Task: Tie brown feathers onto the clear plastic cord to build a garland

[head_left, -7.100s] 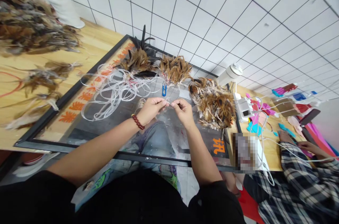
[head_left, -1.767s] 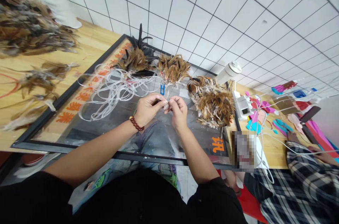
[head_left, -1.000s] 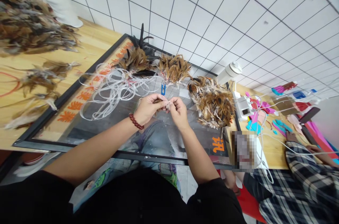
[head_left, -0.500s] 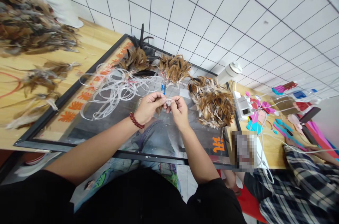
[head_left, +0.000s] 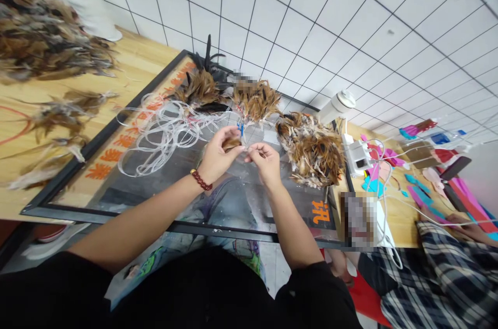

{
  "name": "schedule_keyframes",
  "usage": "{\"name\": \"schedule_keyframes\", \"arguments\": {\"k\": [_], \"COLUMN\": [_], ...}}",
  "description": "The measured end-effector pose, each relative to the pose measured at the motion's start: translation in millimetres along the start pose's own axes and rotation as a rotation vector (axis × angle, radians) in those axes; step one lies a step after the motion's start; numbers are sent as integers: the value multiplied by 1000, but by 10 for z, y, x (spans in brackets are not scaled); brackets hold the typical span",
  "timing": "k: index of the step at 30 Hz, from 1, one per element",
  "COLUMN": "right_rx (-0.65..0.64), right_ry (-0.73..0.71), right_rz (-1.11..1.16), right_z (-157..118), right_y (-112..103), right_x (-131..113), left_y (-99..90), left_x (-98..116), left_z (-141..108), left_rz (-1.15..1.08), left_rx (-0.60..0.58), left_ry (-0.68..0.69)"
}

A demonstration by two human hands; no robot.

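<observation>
My left hand (head_left: 218, 155), with a red bead bracelet at the wrist, is curled around a small brown feather (head_left: 232, 143). Thumb and finger meet at the feather's pale end. My right hand (head_left: 265, 162) pinches right beside that end, its fingertips nearly touching the left thumb; what lies between them is too small to make out. Just beyond my hands is a slim blue tool (head_left: 240, 129), perhaps thread snips. A loose tangle of clear white cord (head_left: 175, 132) spreads to the left. Brown feather bunches lie behind (head_left: 257, 100) and to the right (head_left: 311, 150).
A black-framed glass panel (head_left: 78, 176) covers the wooden table under my hands. At the left are a big feather pile (head_left: 46, 33) and a white spool (head_left: 87, 7). A white bottle (head_left: 337, 106), a power strip (head_left: 357, 155) and cables stand right, near another person's plaid sleeve (head_left: 447, 261).
My left hand has turned and opened its palm somewhat, showing the brown feather inside it. The right fingers have shifted slightly right and stay pinched. The other person's hand has moved a little.
</observation>
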State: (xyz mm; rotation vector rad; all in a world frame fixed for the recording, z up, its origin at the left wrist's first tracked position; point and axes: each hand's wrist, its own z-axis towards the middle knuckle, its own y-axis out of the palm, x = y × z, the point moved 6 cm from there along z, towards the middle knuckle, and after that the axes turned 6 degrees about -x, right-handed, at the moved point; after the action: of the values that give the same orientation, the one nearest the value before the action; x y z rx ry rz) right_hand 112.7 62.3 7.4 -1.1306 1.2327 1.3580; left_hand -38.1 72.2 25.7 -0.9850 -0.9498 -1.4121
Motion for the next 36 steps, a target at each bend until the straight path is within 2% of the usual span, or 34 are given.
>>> {"name": "schedule_keyframes", "arguments": {"k": [3, 5, 10, 12, 14, 17, 19, 20, 22, 25, 29, 32, 36], "right_rx": [166, 242, 288, 251, 210, 181, 178, 180, 183, 131, -49, -73, 21], "right_ry": [-33, -63, -98, -108, -104, -76, -74, -77, -89, -117, -113, -97, -116], "right_rz": [37, 52, 46, -9, -46, -32, -18, -14, -8, 6, -27, -72, -136], "right_z": [0, -3, -22, -28, -26, -16, -17, -23, -46, -83, -88, -70, -59], "right_y": [-73, -100, -87, -63, -41, -10, 22, 41, 81, 147, 225, 199, 104], "right_x": [-23, -37, -16, -4, 21, 76, 93, 93, 76, 23, -3, 13, -27], "left_y": [-117, -73, 204, 254, 209, 112, 104, 107, 114, 123, 157, 199, 221], "left_x": [181, 195, -129, -192, -149, 46, 138, 155, 124, -41, -221, -244, -256], "left_z": [-28, -36, -96, -118, -98, -63, -71, -75, -71, -41, -29, -28, -42], "left_rz": [232, 250, -48, -79, 56, 319, 357, 332, 196, -195, -676, -842, -922], "left_rx": [163, 113, -160, -231, -232, -166, -151, -147, -139, -114, -93, -190, -280], "left_ry": [166, 148, -267, -349, -285, -20, 112, 140, 109, -108, -400, -491, -570]}}
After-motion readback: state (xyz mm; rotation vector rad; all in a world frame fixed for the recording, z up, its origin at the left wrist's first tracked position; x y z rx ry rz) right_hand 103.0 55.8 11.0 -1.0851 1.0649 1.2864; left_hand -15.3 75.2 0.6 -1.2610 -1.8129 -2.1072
